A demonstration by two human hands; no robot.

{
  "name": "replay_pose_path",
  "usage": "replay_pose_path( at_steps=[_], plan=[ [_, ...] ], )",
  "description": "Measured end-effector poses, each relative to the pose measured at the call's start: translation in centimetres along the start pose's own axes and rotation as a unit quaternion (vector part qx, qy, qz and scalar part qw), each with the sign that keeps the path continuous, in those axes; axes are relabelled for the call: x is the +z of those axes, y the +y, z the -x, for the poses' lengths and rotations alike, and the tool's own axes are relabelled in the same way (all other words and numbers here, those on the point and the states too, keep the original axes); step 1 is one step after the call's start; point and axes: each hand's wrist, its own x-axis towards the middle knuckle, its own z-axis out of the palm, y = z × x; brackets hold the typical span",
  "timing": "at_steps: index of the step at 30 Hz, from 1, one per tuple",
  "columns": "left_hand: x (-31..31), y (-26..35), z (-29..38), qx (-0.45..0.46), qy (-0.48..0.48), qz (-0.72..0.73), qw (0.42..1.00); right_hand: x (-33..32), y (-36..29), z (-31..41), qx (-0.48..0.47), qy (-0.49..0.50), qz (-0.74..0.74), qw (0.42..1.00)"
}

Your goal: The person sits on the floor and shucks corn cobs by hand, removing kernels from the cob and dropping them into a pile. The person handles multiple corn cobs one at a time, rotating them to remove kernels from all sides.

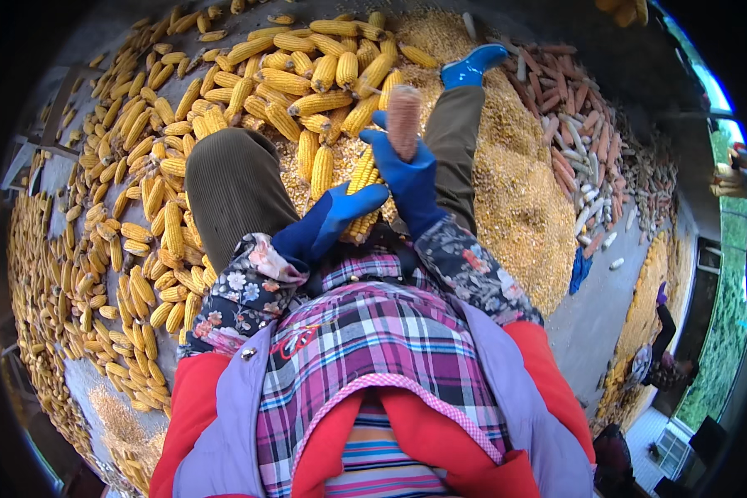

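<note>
My left hand [336, 219], in a blue glove, grips a yellow ear of corn [362, 187] in front of my lap. Some rows on that ear look stripped of kernels. Just to the right, my right hand [408, 168], also gloved in blue, is shut on a reddish, bare corn cob [404, 121] that points up toward the camera. The cob's lower end is hidden in the fist. Between my legs lie loose kernels and several whole ears [322, 171].
Ears of corn [137, 230] spread over the floor at left and ahead. A heap of shelled kernels [516, 205] lies right of my outstretched leg with its blue boot [473, 64]. Bare cobs [576, 131] are piled beyond it. Another person [660, 348] is at far right.
</note>
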Motion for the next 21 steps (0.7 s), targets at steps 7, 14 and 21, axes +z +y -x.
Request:
replay_pose_path(
  at_steps=[7,14,21],
  plan=[
    [1.0,-0.5,-0.3,0.159,0.093,-0.118,0.976,-3.8,-5.5,-1.9,-0.152,-0.256,-0.04,0.954],
    [-0.1,-1.8,-1.7,0.267,0.178,-0.329,0.888,-0.1,-4.5,-1.3,0.147,-0.049,-0.2,0.968],
    [0.9,1.6,1.0,0.056,0.011,-0.048,0.997,-2.9,-2.0,-1.4,-0.06,-0.049,-0.068,0.995]
  ],
)
